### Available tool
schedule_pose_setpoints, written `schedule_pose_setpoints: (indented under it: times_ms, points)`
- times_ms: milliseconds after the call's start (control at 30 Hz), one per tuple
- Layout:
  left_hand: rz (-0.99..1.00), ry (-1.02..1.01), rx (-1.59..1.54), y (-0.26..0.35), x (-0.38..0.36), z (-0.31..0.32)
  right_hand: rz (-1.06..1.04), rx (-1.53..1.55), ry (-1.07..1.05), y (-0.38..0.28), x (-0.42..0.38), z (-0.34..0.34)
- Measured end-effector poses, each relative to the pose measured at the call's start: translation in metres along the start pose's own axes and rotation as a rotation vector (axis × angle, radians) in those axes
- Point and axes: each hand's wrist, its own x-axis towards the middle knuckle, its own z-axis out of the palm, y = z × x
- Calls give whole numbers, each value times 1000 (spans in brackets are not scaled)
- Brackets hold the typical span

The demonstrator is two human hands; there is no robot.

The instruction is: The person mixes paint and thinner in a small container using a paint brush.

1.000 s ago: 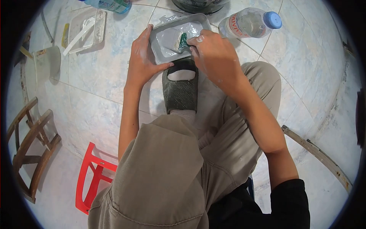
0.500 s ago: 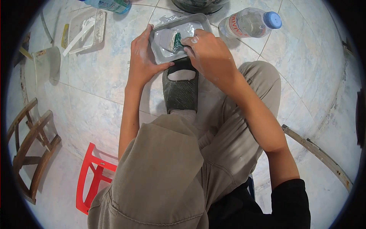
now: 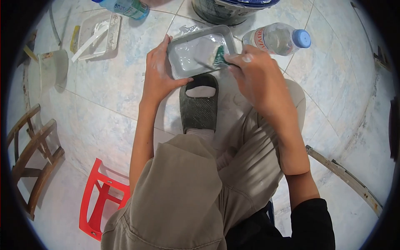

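My left hand (image 3: 158, 77) grips a grey plastic tray (image 3: 231, 40) at its left side, with the fingers along the wall and the thumb at the near edge. Wet pale grey paint (image 3: 185, 54) covers the inside. In my right hand (image 3: 262, 79) is a wide paintbrush (image 3: 219, 57) with a green part by its bristles. The coated bristles lie in the paint on the tray's right side. Whitish smears mark both hands. Just below the tray is my dark slide sandal (image 3: 199, 110).
A clear bottle with a blue cap (image 3: 277, 38) lies right of the tray, and a bucket (image 3: 223, 12) stands behind it. To the left are a white tray with a strip (image 3: 112, 41), a blue bottle (image 3: 127, 7), a wooden frame (image 3: 41, 150) and a red plastic chair (image 3: 98, 204).
My right hand has moved right with the paintbrush, drawing the bristles across the tray toward its right side. My left hand keeps its hold. The view has shifted slightly.
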Motion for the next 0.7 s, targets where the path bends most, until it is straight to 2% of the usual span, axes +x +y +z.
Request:
schedule_pose_setpoints:
  times_ms: [133, 233, 333, 533, 700]
  points:
    - [-12, -6, 11, 1, -1, 2, -33, -95, 97, 3, -5, -10]
    - [-37, -8, 13, 1, -2, 2, -4, -180, 78, 2, -9, -12]
    - [-35, -8, 8, 2, -2, 2, 108, -258, -94, 2, -3, -12]
    - [-27, 9, -6, 0, -2, 2, -31, -122, -5, 18, 3, 7]
    - [-55, -3, -21, 5, -2, 0, -33, -80, -22, 25, 7, 23]
